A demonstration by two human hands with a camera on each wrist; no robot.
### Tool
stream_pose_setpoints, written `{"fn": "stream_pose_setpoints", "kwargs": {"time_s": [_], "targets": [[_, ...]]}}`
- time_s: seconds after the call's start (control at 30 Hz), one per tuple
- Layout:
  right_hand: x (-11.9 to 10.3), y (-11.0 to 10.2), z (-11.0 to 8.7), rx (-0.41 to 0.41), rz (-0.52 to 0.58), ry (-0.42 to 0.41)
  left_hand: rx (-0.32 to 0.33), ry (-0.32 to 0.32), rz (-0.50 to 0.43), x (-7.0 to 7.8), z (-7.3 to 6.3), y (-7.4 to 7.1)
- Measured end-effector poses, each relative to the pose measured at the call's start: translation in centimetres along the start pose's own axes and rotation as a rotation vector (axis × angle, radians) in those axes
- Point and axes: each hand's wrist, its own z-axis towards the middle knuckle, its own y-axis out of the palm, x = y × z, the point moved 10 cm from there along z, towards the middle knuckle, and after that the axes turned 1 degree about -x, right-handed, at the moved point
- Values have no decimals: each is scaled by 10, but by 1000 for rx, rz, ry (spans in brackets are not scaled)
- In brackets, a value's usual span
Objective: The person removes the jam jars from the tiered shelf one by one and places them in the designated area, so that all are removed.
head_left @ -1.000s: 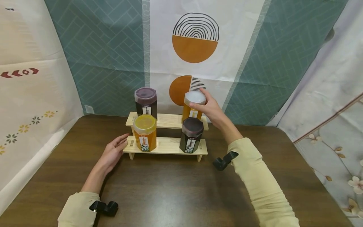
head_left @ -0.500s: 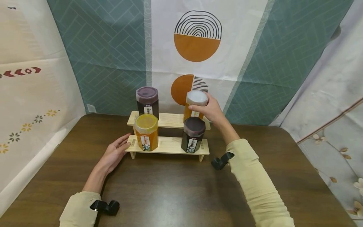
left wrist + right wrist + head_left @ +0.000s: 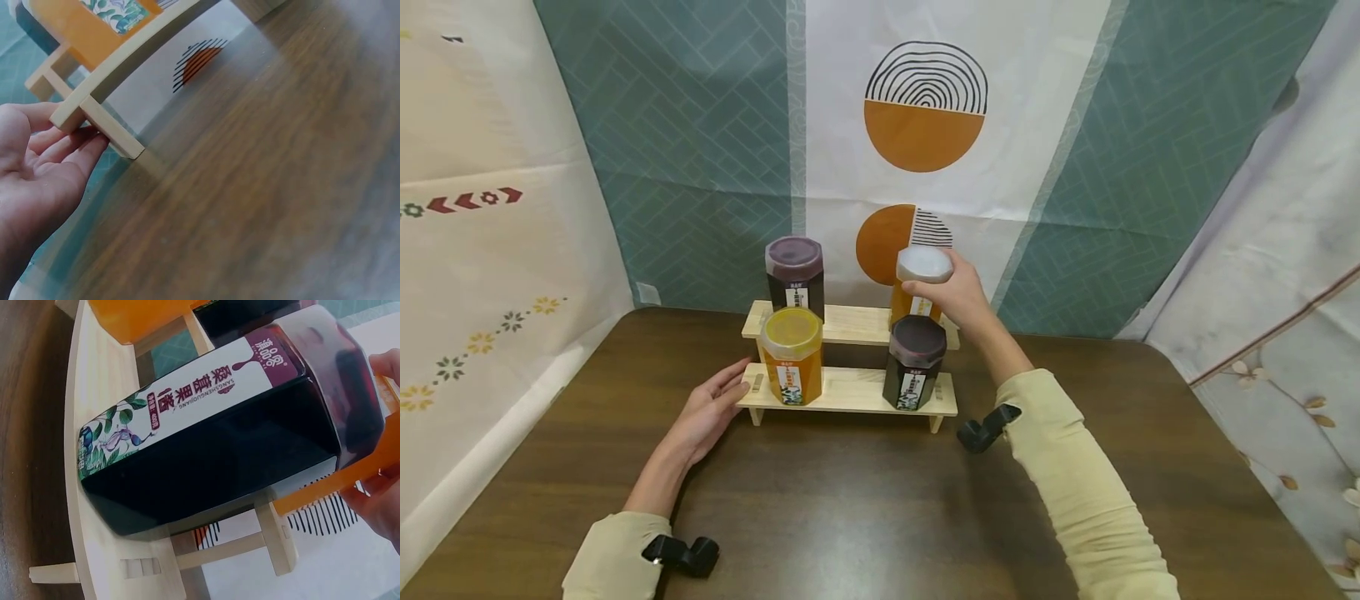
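1. Near the right end of the upper shelf [image 3: 853, 323], your right hand [image 3: 961, 296] grips a white-lidded jar [image 3: 922, 266].
2. Your left hand [image 3: 709, 412] pinches the lower shelf [image 3: 853, 389] at its left end.
3. Toward that shelf's right end stands a dark jar [image 3: 914, 367].

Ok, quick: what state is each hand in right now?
Left hand: holding the left end of the lower wooden shelf.
Right hand: holding the white-lidded orange jar at the upper shelf's right end.

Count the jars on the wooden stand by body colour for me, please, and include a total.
Orange jars: 2
Dark purple jars: 2
Total: 4 jars
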Motion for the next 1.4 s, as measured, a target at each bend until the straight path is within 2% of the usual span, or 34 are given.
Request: {"fn": "stream_pose_setpoints", "kwargs": {"time_s": [0.27, 0.67, 0.9, 1.17, 1.4], "targets": [[3, -7, 1, 34, 21, -1, 8, 7, 9, 0, 2, -1], [-5, -30, 0, 38, 28, -9, 23, 8, 30, 0, -1, -1], [-5, -51, -1, 55, 19, 5, 27, 3, 39, -1, -1, 0], [5, -71, -2, 67, -19, 39, 44, -10, 56, -2, -1, -3], [20, -86, -7, 81, 0, 59, 45, -16, 60, -3, 0, -2]]}}
